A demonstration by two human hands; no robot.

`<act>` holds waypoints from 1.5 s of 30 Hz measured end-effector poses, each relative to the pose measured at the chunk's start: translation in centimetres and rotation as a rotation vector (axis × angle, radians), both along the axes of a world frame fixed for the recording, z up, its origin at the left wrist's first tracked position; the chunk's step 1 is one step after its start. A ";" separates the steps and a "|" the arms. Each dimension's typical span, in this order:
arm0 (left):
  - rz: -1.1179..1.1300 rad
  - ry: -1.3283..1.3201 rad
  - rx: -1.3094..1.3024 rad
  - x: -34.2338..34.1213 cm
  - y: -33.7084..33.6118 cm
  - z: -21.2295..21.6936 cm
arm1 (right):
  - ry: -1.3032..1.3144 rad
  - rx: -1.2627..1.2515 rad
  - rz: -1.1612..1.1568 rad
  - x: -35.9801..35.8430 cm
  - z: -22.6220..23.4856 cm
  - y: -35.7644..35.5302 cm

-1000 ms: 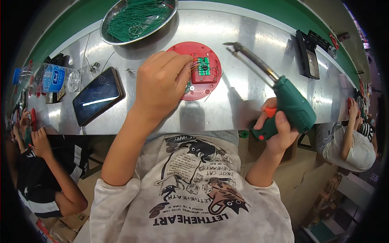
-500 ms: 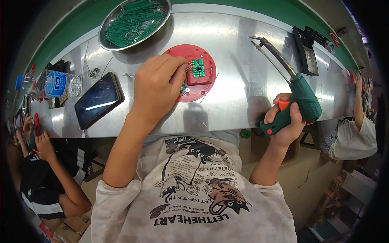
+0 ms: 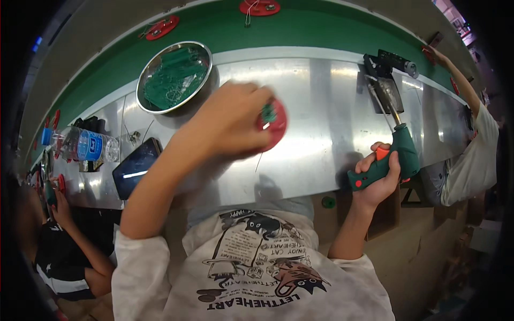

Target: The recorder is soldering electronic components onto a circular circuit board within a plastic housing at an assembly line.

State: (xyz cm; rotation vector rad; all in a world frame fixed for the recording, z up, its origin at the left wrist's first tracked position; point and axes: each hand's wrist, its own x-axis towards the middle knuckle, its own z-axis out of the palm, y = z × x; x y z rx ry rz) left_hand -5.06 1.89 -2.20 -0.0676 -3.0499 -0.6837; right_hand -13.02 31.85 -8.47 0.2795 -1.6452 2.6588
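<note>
My left hand (image 3: 233,120), smeared by motion, is closed on the left side of a red round plastic housing (image 3: 279,125). The housing looks tilted, and a small green circuit board (image 3: 269,112) shows in it; fingers cover the rest. In my right hand (image 3: 381,188) is a green soldering gun (image 3: 405,152) with an orange trigger, fingers wrapped round its handle. Its metal tip points away from me and overlaps a black soldering stand (image 3: 393,93) in the view; whether they touch I cannot tell.
A metal bowl (image 3: 210,80) of green wires stands at the back left of the metal table (image 3: 316,107). A phone (image 3: 128,174) and a water bottle (image 3: 91,145) lie left. Beyond runs a green belt (image 3: 321,35) with red housings (image 3: 162,28). Co-workers' arms (image 3: 465,88) show on both sides.
My left hand has taken hold of the red housing, which lay flat on the table before and now looks tilted. The soldering gun's tip has swung right, toward the stand. The view has shifted.
</note>
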 end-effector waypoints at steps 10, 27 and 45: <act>0.755 0.335 -0.119 -25.8 -7.5 -2.7 | -0.015 -0.063 -0.169 0.2 -1.0 -0.3; 0.375 0.720 0.212 -23.0 -9.8 -2.4 | -0.068 -0.162 -0.140 0.3 -1.3 -0.3; 0.186 0.464 -0.027 5.0 -1.9 -3.5 | 0.067 -0.061 -0.097 0.9 -1.5 0.2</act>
